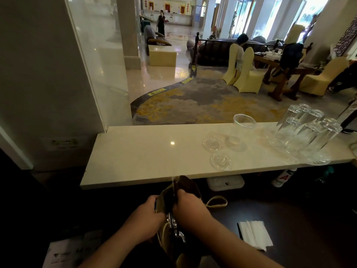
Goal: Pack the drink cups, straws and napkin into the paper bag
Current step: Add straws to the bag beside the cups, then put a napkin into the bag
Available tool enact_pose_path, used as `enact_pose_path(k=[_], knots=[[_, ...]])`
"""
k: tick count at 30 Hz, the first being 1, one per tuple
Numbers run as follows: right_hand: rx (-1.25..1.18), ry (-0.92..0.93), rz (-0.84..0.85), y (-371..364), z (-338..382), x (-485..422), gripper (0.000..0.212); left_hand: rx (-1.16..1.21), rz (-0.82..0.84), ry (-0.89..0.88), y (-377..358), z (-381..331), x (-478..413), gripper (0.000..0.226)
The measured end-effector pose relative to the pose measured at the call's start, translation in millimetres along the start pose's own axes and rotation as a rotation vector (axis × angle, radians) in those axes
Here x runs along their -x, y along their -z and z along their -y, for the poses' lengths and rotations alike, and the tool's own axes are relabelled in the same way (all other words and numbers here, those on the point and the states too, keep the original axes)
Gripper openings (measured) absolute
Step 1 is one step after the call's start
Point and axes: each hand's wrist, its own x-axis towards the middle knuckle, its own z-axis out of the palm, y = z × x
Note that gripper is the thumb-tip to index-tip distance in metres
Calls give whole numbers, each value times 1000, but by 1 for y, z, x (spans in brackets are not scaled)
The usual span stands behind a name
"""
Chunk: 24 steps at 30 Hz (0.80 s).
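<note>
A brown paper bag (186, 187) with twine handles (216, 202) stands on the dark lower counter in front of me. My left hand (148, 210) grips its left rim and my right hand (188, 204) grips the right rim, with the mouth between them. Clear plastic cup lids (174, 227) show inside the bag between my wrists. A white napkin with paper-wrapped straws (255, 235) lies on the dark counter to the right of my right forearm, apart from the bag.
A cream stone ledge (144, 151) runs across just behind the bag. On it stand an open clear jar (243, 122), three glass coasters (221, 161) and several upturned glasses (307, 132) at the right. Papers (63, 254) lie at the lower left.
</note>
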Motion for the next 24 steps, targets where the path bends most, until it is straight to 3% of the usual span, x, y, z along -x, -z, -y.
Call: enact_pose_path(k=[6,10,17,20,24], knots=[[136,-63,310,-26,-7,-18,31,-13,6,-20,1,-7,3,62],[217,-56,364,-28,-16,-15,43,-33,-17,-18,3,-6,3,63],[91,46,162,-21,-23,-7,31,-45,-13,-24,3,-5,3,60],[34,232,-116,1,-16,-1,14,-33,-7,-24,2,-4,1,55],[85,461,-482,47,-27,9,17,-45,3,-20,1,-3,0,57]])
